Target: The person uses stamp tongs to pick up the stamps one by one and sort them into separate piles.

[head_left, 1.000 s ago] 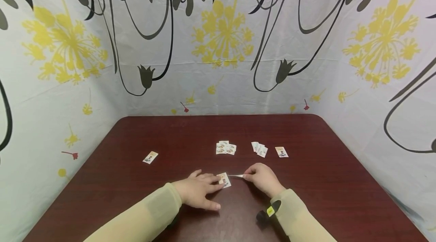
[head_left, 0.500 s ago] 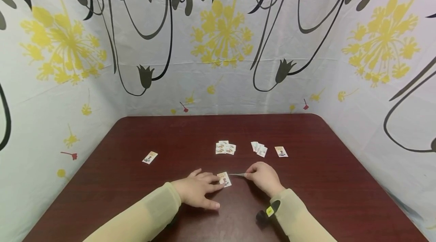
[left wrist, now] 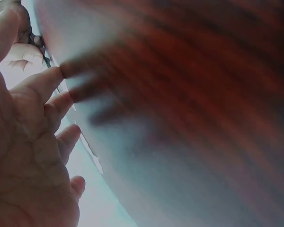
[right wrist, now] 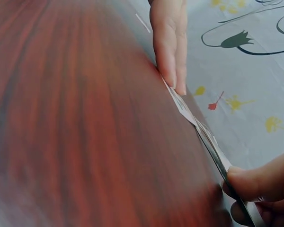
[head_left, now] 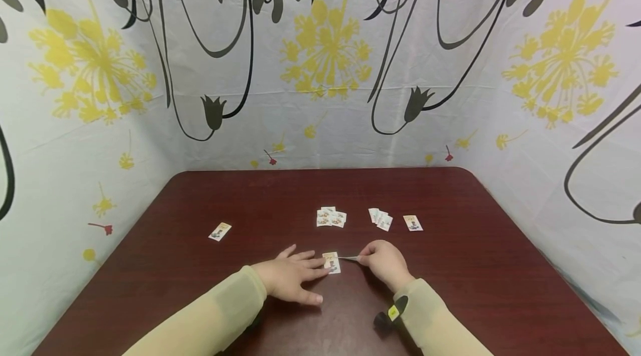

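Note:
A small printed card (head_left: 333, 265) lies on the dark red table (head_left: 250, 194), in front of the person. Spread and straight, the left hand (head_left: 290, 277) rests its fingertips on the card's left side. From the right, the right hand (head_left: 385, 262) pinches a pair of slim metal tweezers (head_left: 349, 258) between thumb and fingers. The tips of the tweezers reach the card's right edge. The right wrist view has the tweezers (right wrist: 214, 153) running low along the table to the card (right wrist: 185, 111). Seen from the left wrist, the left fingertips (left wrist: 61, 73) point down at the tabletop.
Farther back lie a group of overlapping cards (head_left: 331, 218), a second overlapping group (head_left: 381, 219) and a single card (head_left: 413, 223). Another single card (head_left: 220, 231) is off to the left. A patterned cloth (head_left: 320, 139) hangs around the table.
The card has turned a little, from slanted to nearly straight, and shifted slightly right under the left fingers. The left fingers have spread a bit more; the right hand moved slightly left and down.

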`<state>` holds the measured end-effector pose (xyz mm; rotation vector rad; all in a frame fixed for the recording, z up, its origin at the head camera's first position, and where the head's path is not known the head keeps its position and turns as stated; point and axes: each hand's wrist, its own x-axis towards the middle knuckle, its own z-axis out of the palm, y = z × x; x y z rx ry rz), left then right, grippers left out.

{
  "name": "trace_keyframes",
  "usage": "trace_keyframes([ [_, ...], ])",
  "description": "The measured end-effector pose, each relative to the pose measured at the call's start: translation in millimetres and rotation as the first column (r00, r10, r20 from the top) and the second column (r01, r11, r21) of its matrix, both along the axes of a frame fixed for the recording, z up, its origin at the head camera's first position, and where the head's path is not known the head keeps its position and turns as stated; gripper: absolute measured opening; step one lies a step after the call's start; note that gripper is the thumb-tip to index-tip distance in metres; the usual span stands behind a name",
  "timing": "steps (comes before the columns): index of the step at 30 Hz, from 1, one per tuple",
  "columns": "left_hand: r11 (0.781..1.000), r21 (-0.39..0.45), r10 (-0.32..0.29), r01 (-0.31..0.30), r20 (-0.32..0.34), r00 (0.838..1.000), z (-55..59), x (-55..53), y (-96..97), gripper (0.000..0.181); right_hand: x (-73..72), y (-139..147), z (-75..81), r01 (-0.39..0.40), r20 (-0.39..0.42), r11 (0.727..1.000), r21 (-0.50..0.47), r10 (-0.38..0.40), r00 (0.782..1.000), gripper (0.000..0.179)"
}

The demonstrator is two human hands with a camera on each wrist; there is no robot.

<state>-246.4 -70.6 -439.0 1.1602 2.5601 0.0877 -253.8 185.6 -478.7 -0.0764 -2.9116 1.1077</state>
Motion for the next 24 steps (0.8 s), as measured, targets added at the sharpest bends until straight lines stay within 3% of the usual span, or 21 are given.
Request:
trace_keyframes([
  [7, 1.000, 0.006, -0.004, 0.004, 0.004, 1.000, -4.4, -4.4, 0.6, 0.072, 1.2, -1.5, -0.1, 0.025, 0.015, 0.999, -0.019, -0.025, 1.000, 0.013],
  [15, 1.000, 0.026, 0.017, -0.018, 0.010, 1.000, -0.1, 0.5, -4.3, 0.077, 0.0, 0.7, 0.2, 0.034, 0.000, 0.998, -0.058, -0.035, 0.999, 0.012],
  [19, 0.998, 0.037, 0.058, -0.058, 0.001, 0.998, 1.2, -0.6, -14.3, 0.077, -0.5, 5.9, 1.5, 0.046, -0.009, 0.995, -0.088, -0.047, 0.999, 0.010],
  [24, 0.988, 0.054, 0.143, -0.143, -0.004, 0.990, -1.1, -10.0, -37.6, 0.077, -0.9, 14.7, 3.1, 0.052, -0.004, 0.992, -0.117, -0.053, 0.999, 0.009],
])
